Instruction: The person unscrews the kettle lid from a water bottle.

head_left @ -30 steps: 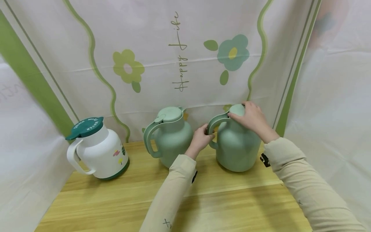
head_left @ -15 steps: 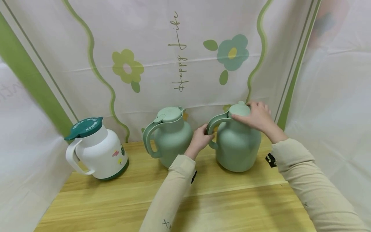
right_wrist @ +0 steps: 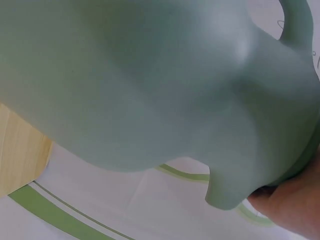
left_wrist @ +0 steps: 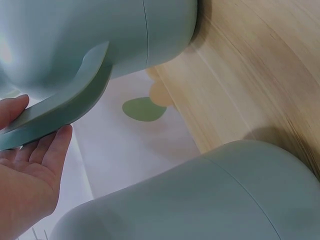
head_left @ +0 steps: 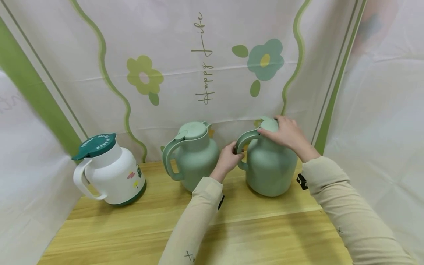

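Note:
A green thermos jug [head_left: 271, 171] stands upright at the right of the table in the head view. My left hand [head_left: 228, 158] grips its handle [head_left: 246, 138]; in the left wrist view the thumb lies on one side of the handle [left_wrist: 65, 107] and the fingertips on the other. From above, my right hand [head_left: 288, 135] holds the round lid [head_left: 269, 126], whose small tab points back and left. The right wrist view shows the jug's spout [right_wrist: 225, 190] beside my right hand [right_wrist: 295, 200], whose fingertips are mostly hidden.
A matching green jug [head_left: 197, 158] stands just left, close to my left forearm. Farther left is a white jug [head_left: 114, 176] with a dark green lid. The wooden table [head_left: 132, 232] is bounded by a printed curtain [head_left: 179, 36] behind and pale sheets at both sides.
My right hand swung right and then back left on the lid. The lid has turned, its tab moving from the back toward the left. The left hand keeps its grip.

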A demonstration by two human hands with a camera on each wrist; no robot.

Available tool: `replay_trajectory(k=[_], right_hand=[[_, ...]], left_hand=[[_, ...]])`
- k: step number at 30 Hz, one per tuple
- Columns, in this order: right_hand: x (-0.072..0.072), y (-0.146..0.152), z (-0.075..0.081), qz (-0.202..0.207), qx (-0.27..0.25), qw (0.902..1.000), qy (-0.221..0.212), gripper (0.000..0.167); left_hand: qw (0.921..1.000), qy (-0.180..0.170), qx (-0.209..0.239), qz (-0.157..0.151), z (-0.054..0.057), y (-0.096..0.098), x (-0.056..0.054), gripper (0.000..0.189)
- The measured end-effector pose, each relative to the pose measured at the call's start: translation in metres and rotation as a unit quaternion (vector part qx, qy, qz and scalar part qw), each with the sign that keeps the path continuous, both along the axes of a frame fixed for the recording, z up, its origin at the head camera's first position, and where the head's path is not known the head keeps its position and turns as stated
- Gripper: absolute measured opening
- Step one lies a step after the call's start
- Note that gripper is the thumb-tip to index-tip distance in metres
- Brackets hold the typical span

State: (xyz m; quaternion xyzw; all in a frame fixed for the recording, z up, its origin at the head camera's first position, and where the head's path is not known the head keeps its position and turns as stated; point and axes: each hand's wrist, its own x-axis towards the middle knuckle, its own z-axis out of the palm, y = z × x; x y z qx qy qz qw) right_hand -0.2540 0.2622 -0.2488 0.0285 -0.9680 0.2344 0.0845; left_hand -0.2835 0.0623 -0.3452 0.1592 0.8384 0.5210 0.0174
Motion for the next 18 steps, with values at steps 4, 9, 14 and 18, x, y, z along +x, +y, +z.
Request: replay_trajectory(k=[4, 9, 14, 18], right_hand=[[-0.0019, -0.0006, -0.0037, -0.012, -0.014, 0.9997, 0.018, 0.093], [-0.0024, 0.0011, -0.0061, -0.023, -0.025, 0.9990, 0.028, 0.090], [0.0014, 0.0035, -0.0058, -0.046, -0.028, 0.9982, 0.026, 0.097], [0.0048, 0.0078, -0.0056, -0.054, -0.024, 0.9977, 0.034, 0.097]], left_hand=[[1.0000, 0.001, 0.000, 0.002, 0.0000, 0.0001, 0.0005, 0.032], [1.0000, 0.007, -0.005, 0.002, 0.0006, 0.0008, 0.0012, 0.030], [1.0000, 0.006, -0.007, 0.000, -0.0002, 0.0004, 0.0012, 0.031], [0.9999, 0.009, -0.009, 0.000, -0.0001, 0.0006, 0.0011, 0.033]])
